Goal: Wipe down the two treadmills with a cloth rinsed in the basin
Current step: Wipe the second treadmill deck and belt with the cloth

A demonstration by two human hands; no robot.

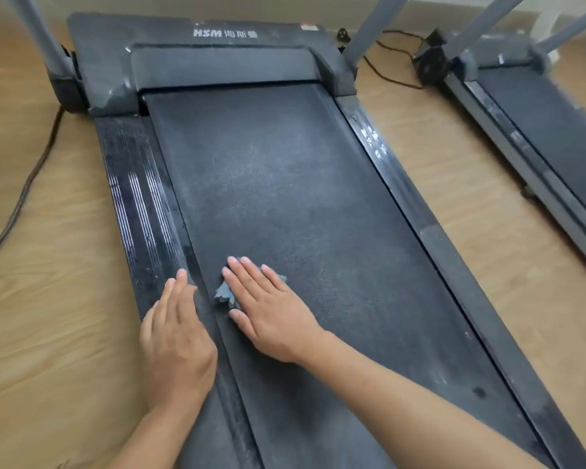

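Note:
A dusty black treadmill [285,184] fills the middle of the view, its belt running toward me. My right hand [268,309] lies flat, fingers straight, pressing a small blue-grey cloth [224,294] onto the belt near its left edge; most of the cloth is hidden under the palm. My left hand [176,336] rests flat on the left side rail [139,211], fingers straight. A second treadmill [542,137] stands to the right, partly cut off by the frame. No basin is in view.
Grey upright posts [372,25] rise from the front of each treadmill. Black power cables [24,194] trail over the wooden floor [454,170] at left and between the two machines. A strip of bare floor separates the treadmills.

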